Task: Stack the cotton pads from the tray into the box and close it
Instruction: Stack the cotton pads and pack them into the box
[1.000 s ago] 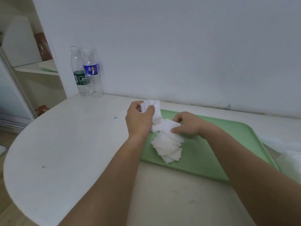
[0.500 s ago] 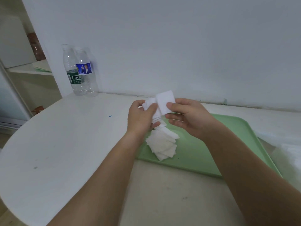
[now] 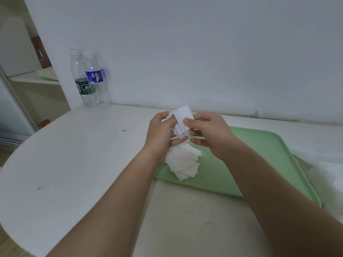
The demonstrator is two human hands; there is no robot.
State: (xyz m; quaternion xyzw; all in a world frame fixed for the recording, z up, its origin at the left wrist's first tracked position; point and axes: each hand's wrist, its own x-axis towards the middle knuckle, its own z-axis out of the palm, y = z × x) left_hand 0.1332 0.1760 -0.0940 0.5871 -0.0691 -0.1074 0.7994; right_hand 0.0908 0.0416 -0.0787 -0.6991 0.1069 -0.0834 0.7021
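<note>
Both hands meet above the left end of the green tray (image 3: 259, 164). My left hand (image 3: 160, 132) grips a small stack of white square cotton pads (image 3: 182, 119) held upright. My right hand (image 3: 209, 133) pinches the front pad of that stack with thumb and fingers. Below the hands, a fanned pile of loose cotton pads (image 3: 184, 162) lies on the tray's left part. A clear edge shows at the stack's bottom; I cannot tell whether it is the box.
Two clear plastic water bottles (image 3: 91, 80) stand at the back left against the wall. The white table (image 3: 74, 164) has a rounded left edge. White crumpled plastic (image 3: 326, 164) lies at the right beside the tray. Shelves stand at the far left.
My right hand picked a pad off the tray pile, lifted it and brought it against the stack in my left hand. The left hand stayed raised with its stack.
</note>
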